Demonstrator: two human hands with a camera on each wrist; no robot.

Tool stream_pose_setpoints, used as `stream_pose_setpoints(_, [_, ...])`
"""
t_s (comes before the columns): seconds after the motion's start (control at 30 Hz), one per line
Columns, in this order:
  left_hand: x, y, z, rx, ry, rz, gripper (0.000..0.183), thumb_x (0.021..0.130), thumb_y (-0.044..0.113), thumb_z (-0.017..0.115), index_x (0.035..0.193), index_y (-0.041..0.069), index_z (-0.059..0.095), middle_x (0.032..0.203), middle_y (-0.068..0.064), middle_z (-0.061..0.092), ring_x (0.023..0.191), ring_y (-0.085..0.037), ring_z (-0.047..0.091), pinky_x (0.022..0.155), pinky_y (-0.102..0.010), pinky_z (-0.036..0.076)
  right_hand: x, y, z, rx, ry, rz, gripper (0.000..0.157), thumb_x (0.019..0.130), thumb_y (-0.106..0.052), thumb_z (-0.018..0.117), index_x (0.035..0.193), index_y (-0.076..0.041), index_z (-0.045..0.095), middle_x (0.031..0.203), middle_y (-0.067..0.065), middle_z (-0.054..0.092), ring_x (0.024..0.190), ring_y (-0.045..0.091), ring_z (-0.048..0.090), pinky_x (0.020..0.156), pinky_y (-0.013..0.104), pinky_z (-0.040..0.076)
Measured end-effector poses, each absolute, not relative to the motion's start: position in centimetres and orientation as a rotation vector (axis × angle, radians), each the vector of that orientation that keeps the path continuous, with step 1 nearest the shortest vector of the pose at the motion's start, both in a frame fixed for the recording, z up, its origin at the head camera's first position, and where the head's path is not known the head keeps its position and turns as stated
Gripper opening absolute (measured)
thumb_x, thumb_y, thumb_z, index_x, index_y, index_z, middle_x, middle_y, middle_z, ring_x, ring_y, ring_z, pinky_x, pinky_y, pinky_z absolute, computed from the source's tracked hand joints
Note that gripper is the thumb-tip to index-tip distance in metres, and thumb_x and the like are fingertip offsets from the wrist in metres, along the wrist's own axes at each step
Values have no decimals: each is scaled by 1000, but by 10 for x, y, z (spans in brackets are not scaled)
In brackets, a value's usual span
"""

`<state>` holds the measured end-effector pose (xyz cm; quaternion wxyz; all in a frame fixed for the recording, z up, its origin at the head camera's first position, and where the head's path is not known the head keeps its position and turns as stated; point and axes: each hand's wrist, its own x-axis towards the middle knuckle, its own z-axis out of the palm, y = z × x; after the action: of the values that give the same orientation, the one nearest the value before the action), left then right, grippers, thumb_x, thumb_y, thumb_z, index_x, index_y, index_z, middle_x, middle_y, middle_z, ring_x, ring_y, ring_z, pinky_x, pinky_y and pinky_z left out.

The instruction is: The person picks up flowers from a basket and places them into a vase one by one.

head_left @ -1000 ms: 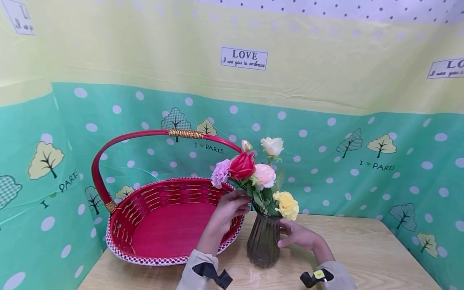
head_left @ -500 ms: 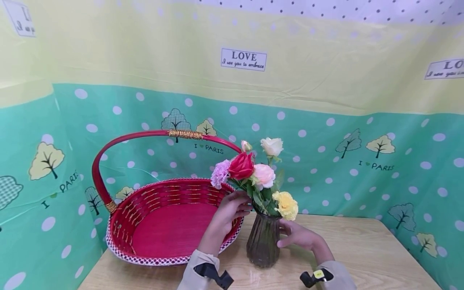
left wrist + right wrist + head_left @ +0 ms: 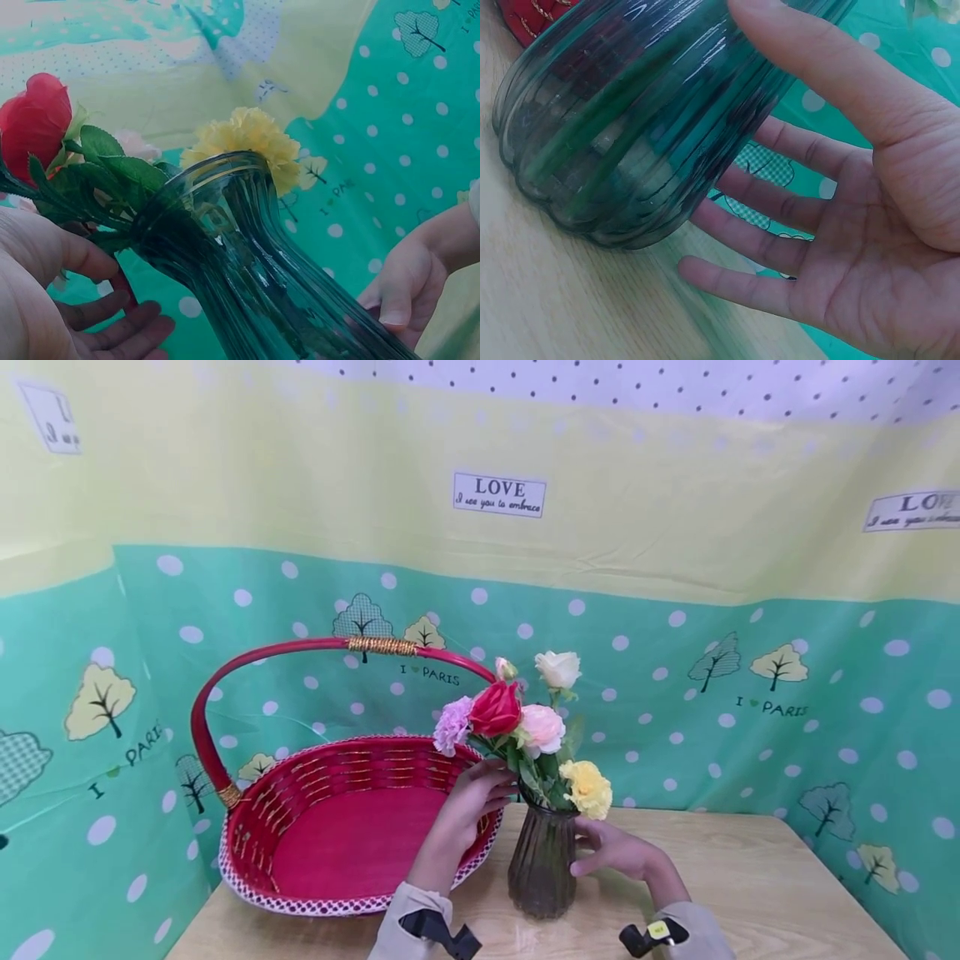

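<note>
A dark ribbed glass vase stands upright on the wooden table, holding a red rose, a purple carnation, a pink flower, a white rose and a yellow carnation. My left hand is beside the leaves and stems, left of the vase's mouth; its fingers look relaxed in the left wrist view. On the vase's right side is my right hand. Its thumb reaches the front of the glass, and its nearly straight fingers extend behind it. Green stems show through the glass.
A red woven basket with a tall arched handle stands left of the vase, its right rim behind my left forearm. Patterned cloth surrounds the wooden table at the back and sides.
The head view has tilted slightly, so the scene sits a little lower. Both hands, the vase and its flowers keep about the same places relative to one another.
</note>
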<state>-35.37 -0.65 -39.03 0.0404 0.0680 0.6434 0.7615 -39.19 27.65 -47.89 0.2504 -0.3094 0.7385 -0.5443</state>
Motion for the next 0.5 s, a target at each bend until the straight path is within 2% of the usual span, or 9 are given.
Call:
stream_pose_setpoints(0.2, [-352, -7, -389, 176, 1986, 2345, 43, 100, 16, 57, 137, -6, 53, 118, -14, 73, 117, -33, 68, 112, -51, 48, -391, 277, -477, -864, 2018, -1442, 72, 88, -9, 76, 151, 0, 40, 150, 22, 48, 137, 33, 49, 113, 43, 46])
stream_pose_setpoints(0.3, [-351, -7, -388, 178, 1979, 2358, 45, 100, 15, 56, 139, -7, 51, 124, -18, 71, 123, -36, 65, 115, -53, 44, -390, 278, -474, -855, 2022, -1431, 74, 89, -10, 76, 151, 2, 39, 151, 24, 46, 137, 37, 48, 111, 43, 48])
stream_pose_setpoints(0.5, [-349, -4, -385, 154, 1980, 2399, 49, 100, 15, 55, 144, -5, 49, 127, -18, 70, 129, -38, 60, 119, -56, 38, -384, 282, -465, -822, 2053, -1450, 86, 90, -13, 76, 155, 8, 24, 154, 30, 39, 141, 49, 41, 110, 45, 49])
